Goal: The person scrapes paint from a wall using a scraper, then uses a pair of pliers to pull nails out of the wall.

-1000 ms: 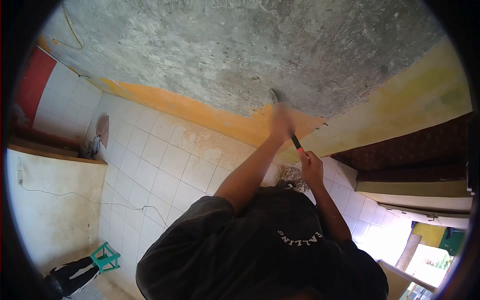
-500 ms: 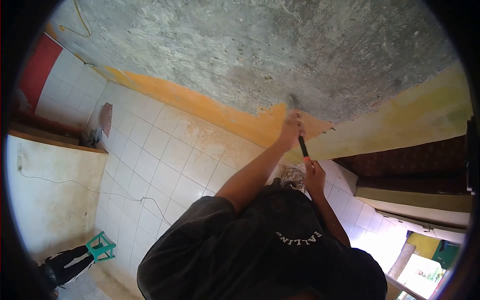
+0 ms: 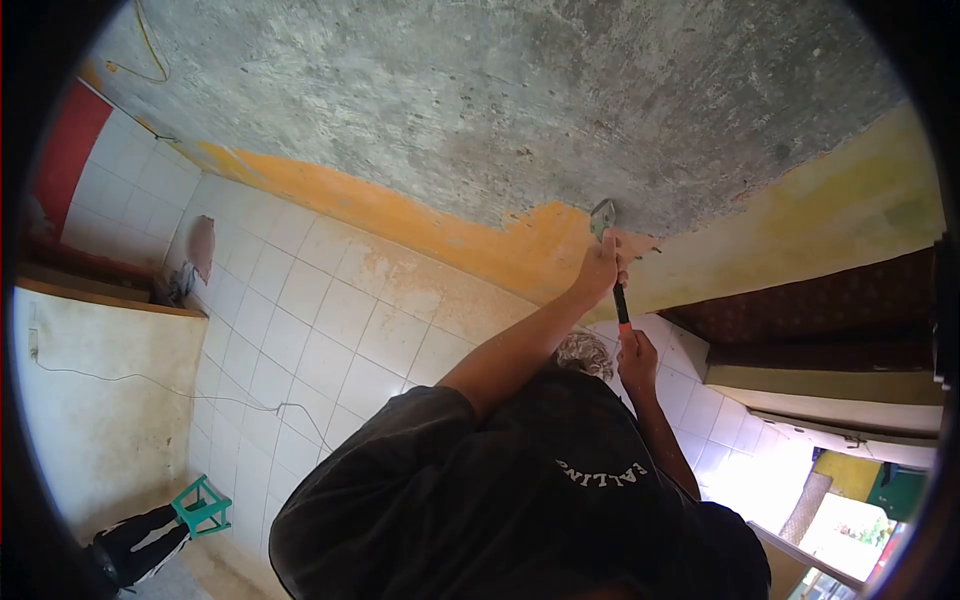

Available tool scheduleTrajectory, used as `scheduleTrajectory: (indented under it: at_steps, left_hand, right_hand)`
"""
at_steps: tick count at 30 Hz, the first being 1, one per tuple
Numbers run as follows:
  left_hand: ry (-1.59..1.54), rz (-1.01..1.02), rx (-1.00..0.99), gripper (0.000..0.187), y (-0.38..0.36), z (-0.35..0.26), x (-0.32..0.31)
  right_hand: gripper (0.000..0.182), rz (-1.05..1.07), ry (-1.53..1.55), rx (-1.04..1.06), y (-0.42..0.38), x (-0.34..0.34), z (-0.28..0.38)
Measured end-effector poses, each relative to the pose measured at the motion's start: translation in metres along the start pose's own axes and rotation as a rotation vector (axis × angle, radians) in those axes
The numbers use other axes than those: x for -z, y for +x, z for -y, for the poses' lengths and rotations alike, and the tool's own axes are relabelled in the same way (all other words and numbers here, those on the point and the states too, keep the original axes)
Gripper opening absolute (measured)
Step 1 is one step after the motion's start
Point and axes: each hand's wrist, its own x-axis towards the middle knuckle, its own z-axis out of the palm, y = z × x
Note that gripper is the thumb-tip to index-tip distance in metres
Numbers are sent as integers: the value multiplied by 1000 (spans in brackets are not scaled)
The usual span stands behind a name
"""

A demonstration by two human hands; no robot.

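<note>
My left hand (image 3: 600, 268) is closed around the upper part of a scraper's black handle (image 3: 621, 303), close beneath its metal head (image 3: 603, 217). Lower down, my right hand (image 3: 637, 358) grips the red end of the same handle. The metal head is at the wall, near the ragged line where bare grey plaster (image 3: 450, 110) meets orange paint (image 3: 545, 250). Yellow-green paint (image 3: 800, 215) continues to the right. Whether the blade's edge touches the surface is hard to tell.
White tiles (image 3: 305, 290) run below the orange band. A crumpled greyish thing (image 3: 585, 352) shows beyond my dark shirt (image 3: 520, 480). At lower left are a green stool (image 3: 203, 507) and black trousers (image 3: 135, 545). A thin cable (image 3: 160, 378) crosses the left side. Dark shelf-like recess (image 3: 830, 320) at right.
Both hands and the scraper have shifted slightly right and down in the view. The metal head, blurred before, now shows more clearly. The view itself has moved a little.
</note>
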Motion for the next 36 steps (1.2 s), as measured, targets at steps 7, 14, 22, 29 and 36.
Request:
scheduleTrajectory:
  at_steps: [7, 14, 22, 29, 36]
  left_hand:
    - [46, -12, -5, 46, 4, -7, 12]
    - [-48, -51, -39, 39, 12, -17, 17]
    - [-69, -64, -40, 33, 13, -21, 26]
    - [-41, -171, -63, 31, 9, -57, 46]
    - [-66, -20, 17, 42, 6, 6, 12]
  right_hand:
    - [36, 19, -12, 88, 3, -13, 1]
    - [37, 8, -246, 35, 11, -11, 25]
    - [35, 36, -115, -5, 11, -9, 14]
    - [35, 184, -65, 41, 23, -42, 47]
    - [30, 56, 34, 69, -8, -2, 5]
